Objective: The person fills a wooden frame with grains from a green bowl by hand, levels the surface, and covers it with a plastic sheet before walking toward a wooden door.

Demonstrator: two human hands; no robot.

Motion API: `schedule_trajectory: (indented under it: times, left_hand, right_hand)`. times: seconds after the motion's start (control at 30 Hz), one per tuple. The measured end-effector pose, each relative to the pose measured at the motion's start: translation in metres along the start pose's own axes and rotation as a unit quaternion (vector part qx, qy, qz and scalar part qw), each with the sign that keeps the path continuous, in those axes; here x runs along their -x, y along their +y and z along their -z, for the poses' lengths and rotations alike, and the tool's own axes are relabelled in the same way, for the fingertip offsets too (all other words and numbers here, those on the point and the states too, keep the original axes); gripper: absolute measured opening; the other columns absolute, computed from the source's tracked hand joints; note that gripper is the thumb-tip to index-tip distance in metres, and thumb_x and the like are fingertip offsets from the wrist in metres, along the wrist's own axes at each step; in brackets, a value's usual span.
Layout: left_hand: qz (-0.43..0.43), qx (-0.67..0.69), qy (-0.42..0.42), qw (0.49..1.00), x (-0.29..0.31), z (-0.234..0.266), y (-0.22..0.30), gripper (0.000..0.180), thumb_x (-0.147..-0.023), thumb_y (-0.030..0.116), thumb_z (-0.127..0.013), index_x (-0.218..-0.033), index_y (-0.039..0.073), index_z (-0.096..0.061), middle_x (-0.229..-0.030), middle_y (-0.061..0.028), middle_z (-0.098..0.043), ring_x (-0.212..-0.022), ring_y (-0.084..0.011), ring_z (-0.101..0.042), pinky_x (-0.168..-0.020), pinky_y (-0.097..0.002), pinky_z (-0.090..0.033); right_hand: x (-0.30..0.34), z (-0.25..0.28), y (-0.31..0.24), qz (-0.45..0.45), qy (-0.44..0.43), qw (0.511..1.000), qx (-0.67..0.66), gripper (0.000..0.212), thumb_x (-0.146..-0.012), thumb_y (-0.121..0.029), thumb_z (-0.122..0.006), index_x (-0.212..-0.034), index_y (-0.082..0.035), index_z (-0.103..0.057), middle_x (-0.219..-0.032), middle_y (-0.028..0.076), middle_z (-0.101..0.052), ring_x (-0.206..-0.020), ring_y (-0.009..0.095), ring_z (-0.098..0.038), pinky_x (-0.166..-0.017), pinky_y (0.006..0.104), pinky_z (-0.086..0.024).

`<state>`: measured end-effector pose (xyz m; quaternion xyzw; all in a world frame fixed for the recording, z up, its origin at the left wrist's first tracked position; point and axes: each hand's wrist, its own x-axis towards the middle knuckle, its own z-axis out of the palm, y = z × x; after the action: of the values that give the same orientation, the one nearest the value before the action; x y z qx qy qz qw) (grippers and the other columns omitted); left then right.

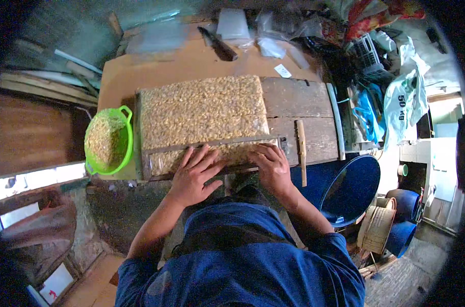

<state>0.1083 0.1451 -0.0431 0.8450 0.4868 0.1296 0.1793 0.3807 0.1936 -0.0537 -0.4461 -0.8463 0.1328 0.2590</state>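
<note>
A broad slab of pale, bean-like pieces (201,110) lies on the table in front of me, seemingly under clear plastic film. Across its near part runs a long, thin dark strip (217,144). My left hand (195,174) rests with spread fingers on the slab's near edge, fingertips touching or just below the strip. Toward the strip's right end, my right hand (271,165) lies with its fingers stretched over the same near edge, the thumb side partly hidden. Neither hand visibly grips anything.
A green colander (127,148) of loose pale pieces stands left of the slab. To the right lies a wooden stick (301,153). A dark knife (218,44) and clear plastic sheets (234,24) lie at the far side. A blue barrel (352,189) stands below right.
</note>
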Motion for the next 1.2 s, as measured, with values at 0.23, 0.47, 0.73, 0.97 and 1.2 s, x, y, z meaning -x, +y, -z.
schedule_trajectory:
  times: [0.23,0.47,0.73,0.97,1.2]
  left_hand:
    - [0.014,-0.002,0.001,1.0,0.003,0.003,0.004,0.049,-0.094,0.045,-0.057,-0.133,0.016,-0.062,-0.146,-0.0047,-0.052,-0.143,-0.0296,-0.036,-0.12,-0.0507,-0.018]
    - [0.003,0.003,-0.009,1.0,-0.001,0.003,0.002,0.051,-0.093,0.045,-0.059,-0.133,0.013,-0.061,-0.144,-0.004,-0.053,-0.143,-0.0282,-0.038,-0.119,-0.0517,-0.019]
    - [0.015,0.013,-0.018,1.0,0.0,0.004,0.0,0.05,-0.093,0.045,-0.058,-0.132,0.013,-0.062,-0.144,-0.0036,-0.053,-0.142,-0.0281,-0.038,-0.119,-0.0524,-0.019]
    - [0.022,0.019,-0.035,0.999,0.001,0.001,-0.001,0.052,-0.094,0.047,-0.056,-0.133,0.013,-0.061,-0.146,-0.0036,-0.052,-0.143,-0.0287,-0.036,-0.12,-0.0533,-0.018]
    - [0.028,0.014,-0.028,0.999,0.003,0.002,-0.001,0.052,-0.094,0.047,-0.056,-0.132,0.012,-0.061,-0.146,-0.0031,-0.051,-0.144,-0.0277,-0.035,-0.12,-0.0528,-0.018]
  right_hand:
    - [-0.044,0.027,0.1,-0.277,0.155,0.948,0.007,0.023,-0.09,-0.013,-0.065,-0.113,-0.007,-0.066,-0.107,0.018,-0.067,-0.097,0.037,-0.065,-0.085,0.0427,-0.052]
    - [-0.1,0.011,0.226,-0.365,0.159,0.912,0.102,0.03,-0.091,-0.021,-0.064,-0.117,-0.006,-0.065,-0.11,0.02,-0.068,-0.104,0.037,-0.064,-0.09,0.0447,-0.05]
    - [-0.117,-0.003,0.268,-0.382,0.086,0.901,0.186,0.026,-0.092,-0.017,-0.049,-0.107,-0.006,-0.068,-0.107,0.024,-0.067,-0.106,0.041,-0.063,-0.09,0.0485,-0.049]
    - [-0.135,0.013,0.27,-0.313,0.037,0.944,0.094,0.023,-0.09,-0.023,-0.058,-0.098,-0.005,-0.069,-0.096,0.023,-0.07,-0.093,0.042,-0.067,-0.08,0.0468,-0.052]
    - [-0.145,0.04,0.243,-0.334,-0.032,0.913,0.231,0.028,-0.098,-0.029,-0.046,-0.1,-0.008,-0.066,-0.107,0.021,-0.068,-0.101,0.043,-0.064,-0.083,0.0512,-0.052]
